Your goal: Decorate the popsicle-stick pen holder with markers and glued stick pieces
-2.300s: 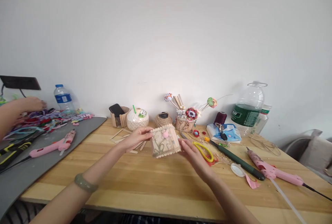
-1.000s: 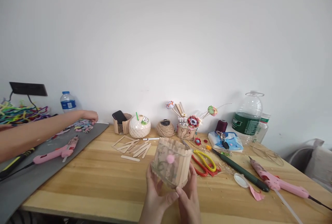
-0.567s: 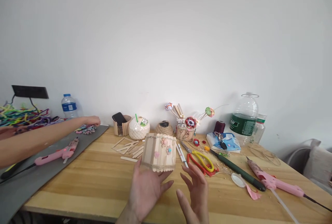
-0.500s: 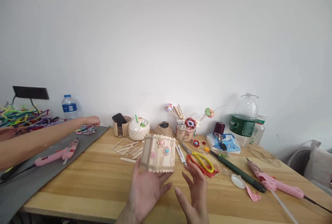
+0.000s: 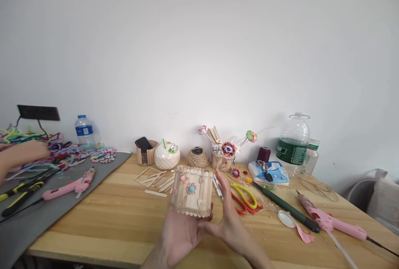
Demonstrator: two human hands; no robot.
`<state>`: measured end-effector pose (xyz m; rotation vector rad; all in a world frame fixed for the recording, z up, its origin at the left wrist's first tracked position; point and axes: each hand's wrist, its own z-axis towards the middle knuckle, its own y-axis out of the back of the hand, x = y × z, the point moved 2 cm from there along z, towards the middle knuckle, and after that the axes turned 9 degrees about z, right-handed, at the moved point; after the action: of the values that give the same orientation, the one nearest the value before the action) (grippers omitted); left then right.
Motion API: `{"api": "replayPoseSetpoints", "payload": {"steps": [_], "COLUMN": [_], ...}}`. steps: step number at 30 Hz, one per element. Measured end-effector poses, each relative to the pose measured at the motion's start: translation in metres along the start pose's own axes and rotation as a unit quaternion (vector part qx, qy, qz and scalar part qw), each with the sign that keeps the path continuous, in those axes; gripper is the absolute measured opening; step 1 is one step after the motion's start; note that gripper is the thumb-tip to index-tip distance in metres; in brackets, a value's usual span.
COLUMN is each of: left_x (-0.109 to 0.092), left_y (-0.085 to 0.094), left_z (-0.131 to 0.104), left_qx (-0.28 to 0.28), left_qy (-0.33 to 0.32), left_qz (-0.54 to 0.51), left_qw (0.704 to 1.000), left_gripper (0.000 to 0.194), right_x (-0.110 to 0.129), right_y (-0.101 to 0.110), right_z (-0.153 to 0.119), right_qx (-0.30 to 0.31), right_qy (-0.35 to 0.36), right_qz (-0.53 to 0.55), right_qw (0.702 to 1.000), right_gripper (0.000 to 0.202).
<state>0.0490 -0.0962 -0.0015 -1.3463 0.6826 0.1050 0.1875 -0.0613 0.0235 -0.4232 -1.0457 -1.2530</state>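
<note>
A small pot made of wooden craft sticks (image 5: 192, 194) is held up above the table, with pink flowers, a blue-centred flower and twine bands on its side. Underneath, my left hand (image 5: 182, 233) supports it on palm and fingers; some fingertips are hidden behind it. My right hand (image 5: 229, 219) grips its right side, thumb by the lower corner and fingers along the edge. Just right of that hand lie scissors with red and yellow handles (image 5: 245, 196). White marker-like sticks (image 5: 217, 187) are partly hidden behind the fingers.
Loose craft sticks (image 5: 158, 179), a twine ball (image 5: 197, 157) and a white coconut (image 5: 167, 155) stand behind. A pink glue gun (image 5: 330, 221) lies right; another glue gun (image 5: 70, 187) rests on the grey mat (image 5: 62, 215). Another person's arm (image 5: 21, 155) reaches over colourful pipe cleaners (image 5: 67, 152).
The pot has turned, bringing its flowers leftward, and sits slightly lower. My right hand has come up against its right side. The other person's arm has drawn back to the left.
</note>
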Motion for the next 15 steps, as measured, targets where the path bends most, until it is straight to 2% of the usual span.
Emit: {"api": "replayPoseSetpoints", "payload": {"steps": [4, 6, 8, 10, 13, 15], "left_x": [0.001, -0.002, -0.007, -0.016, -0.035, -0.049], "left_y": [0.001, 0.004, 0.009, 0.017, 0.026, 0.03], "left_z": [0.004, 0.005, 0.006, 0.004, -0.004, -0.011], "left_qx": [0.003, -0.025, -0.096, -0.207, -0.367, -0.419], "left_qy": [0.012, 0.02, 0.031, 0.03, -0.028, -0.086], "left_qz": [0.024, 0.041, 0.069, 0.105, 0.149, 0.162], "left_qw": [1.0, 0.999, 0.993, 0.972, 0.918, 0.889], "left_gripper": [0.052, 0.057, 0.06, 0.057, 0.044, 0.03], "right_x": [0.001, -0.005, -0.013, -0.024, -0.043, -0.056], "right_y": [0.005, 0.008, 0.012, 0.015, 0.017, 0.017], "right_z": [0.014, 0.019, 0.023, 0.026, 0.03, 0.033], "right_qx": [0.032, 0.043, 0.042, 0.038, 0.031, 0.028], "right_qy": [0.036, 0.048, 0.072, 0.107, 0.14, 0.137], "right_qz": [-0.003, -0.003, -0.017, -0.047, -0.112, -0.13], "right_qw": [0.999, 0.998, 0.996, 0.992, 0.983, 0.982], "right_gripper": [0.102, 0.101, 0.101, 0.099, 0.093, 0.089]}}
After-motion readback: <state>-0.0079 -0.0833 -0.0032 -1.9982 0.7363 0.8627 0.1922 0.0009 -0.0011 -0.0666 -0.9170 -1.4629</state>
